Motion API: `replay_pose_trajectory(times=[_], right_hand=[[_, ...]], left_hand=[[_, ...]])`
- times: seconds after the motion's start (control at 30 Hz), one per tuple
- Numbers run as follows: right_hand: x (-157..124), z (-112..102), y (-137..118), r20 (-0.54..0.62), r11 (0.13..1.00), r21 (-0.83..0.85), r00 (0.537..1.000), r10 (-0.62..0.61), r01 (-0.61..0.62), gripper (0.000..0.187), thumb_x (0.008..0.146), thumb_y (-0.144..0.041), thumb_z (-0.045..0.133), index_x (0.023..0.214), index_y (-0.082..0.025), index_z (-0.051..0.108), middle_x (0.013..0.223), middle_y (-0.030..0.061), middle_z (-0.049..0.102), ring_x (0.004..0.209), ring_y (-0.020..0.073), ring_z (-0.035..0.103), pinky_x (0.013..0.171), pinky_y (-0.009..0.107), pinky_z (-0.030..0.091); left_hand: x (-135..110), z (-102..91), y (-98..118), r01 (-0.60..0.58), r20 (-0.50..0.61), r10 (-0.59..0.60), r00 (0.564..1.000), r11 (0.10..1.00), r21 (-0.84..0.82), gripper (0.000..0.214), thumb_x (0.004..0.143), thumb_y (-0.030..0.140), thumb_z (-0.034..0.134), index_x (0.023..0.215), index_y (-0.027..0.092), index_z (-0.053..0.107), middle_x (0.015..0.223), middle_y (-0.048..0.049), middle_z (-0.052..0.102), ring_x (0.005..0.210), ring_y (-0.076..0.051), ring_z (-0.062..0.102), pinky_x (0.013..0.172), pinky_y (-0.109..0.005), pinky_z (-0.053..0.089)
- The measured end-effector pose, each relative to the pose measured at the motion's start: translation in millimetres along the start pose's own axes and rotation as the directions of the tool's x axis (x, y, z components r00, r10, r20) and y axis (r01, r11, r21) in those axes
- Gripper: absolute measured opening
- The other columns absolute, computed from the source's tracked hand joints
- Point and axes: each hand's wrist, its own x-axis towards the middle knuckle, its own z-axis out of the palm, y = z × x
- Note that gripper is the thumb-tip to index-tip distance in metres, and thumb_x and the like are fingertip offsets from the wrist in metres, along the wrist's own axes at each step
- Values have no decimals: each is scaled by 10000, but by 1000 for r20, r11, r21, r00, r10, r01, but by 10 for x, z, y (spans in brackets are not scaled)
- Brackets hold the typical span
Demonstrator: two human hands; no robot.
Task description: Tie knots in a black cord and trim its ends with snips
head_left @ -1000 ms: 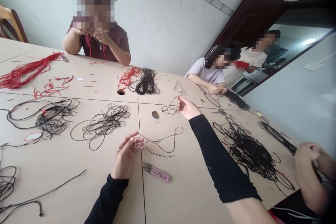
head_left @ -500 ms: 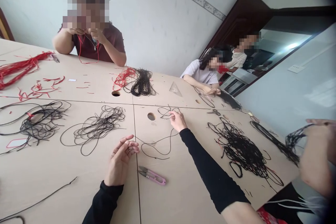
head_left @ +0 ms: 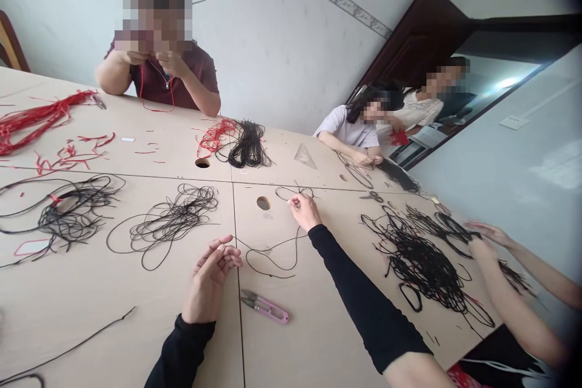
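A thin black cord (head_left: pixel 273 254) runs in loops across the light wooden table (head_left: pixel 318 327) between my two hands. My left hand (head_left: pixel 211 279) rests near the table's middle seam, thumb and fingers pinched on the cord's near end. My right hand (head_left: pixel 304 211) is stretched forward past a round hole (head_left: pixel 263 202), pinching the cord's far part low over the table. Both arms wear black sleeves. Pink thread snips (head_left: pixel 266 307) lie on the table just right of my left hand.
Piles of black cord (head_left: pixel 173 218) (head_left: pixel 422 260) (head_left: pixel 68 209) and red cord (head_left: pixel 40 118) cover the table. A person (head_left: pixel 159 66) sits opposite, two others (head_left: pixel 364 127) at the far right. A co-worker's hands (head_left: pixel 482 239) handle cord at the right.
My right hand has dropped from a raised position down toward the table with the cord. The co-worker's hands at the right moved down onto the black pile. My left hand stayed put.
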Motion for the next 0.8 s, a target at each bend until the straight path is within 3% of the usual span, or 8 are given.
replay_pose_trajectory(times=[0.13,0.23,0.37,0.5,0.63,0.8], right_hand=[[207,-198,30,-139,988,-45,980,139,-146,276,873,-265,388,942,-143,626,900,109,657,824,214,582,767,338,447],[317,-246,-27,-192,981,-90,970,152,-172,350,908,-273,330,1062,-132,611,1042,157,637,940,242,563,838,374,418],[264,-67,-157,-24,988,-133,997,72,-75,235,837,-285,537,1026,-231,664,992,72,664,976,223,566,869,335,413],[115,114,-182,80,982,-172,993,87,-72,289,832,-210,532,1089,-235,660,1048,76,656,1053,236,544,882,344,419],[63,106,-145,112,974,-202,985,128,-104,284,839,-195,507,1060,-234,681,1095,90,640,1071,265,538,880,380,432],[22,48,-268,77,979,-183,991,110,-94,351,865,-220,485,1187,-201,623,1143,123,618,1124,285,509,926,423,421]], left_hand=[[-4,3,-2,3,-3,-3,1000,1000,-1,359,713,334,716,987,115,640,747,-78,662,693,-179,604,710,-315,488],[-6,-7,-6,2,-2,-2,1000,1000,-1,363,711,336,720,989,116,639,747,-75,660,694,-181,602,712,-316,488],[-2,-15,-12,-8,1,8,1000,1000,-1,359,716,336,716,989,116,639,752,-78,660,695,-183,600,709,-317,486],[-3,-7,-11,-3,9,3,1000,1000,-5,337,731,327,703,987,118,638,746,-76,657,691,-180,599,706,-315,486],[-2,1,-9,-1,4,1,1000,1000,-12,319,731,308,698,982,120,640,742,-72,653,687,-177,599,700,-311,484],[4,-2,-14,0,9,0,1000,1000,-18,309,731,293,696,980,119,643,743,-71,655,683,-175,603,697,-312,484]])
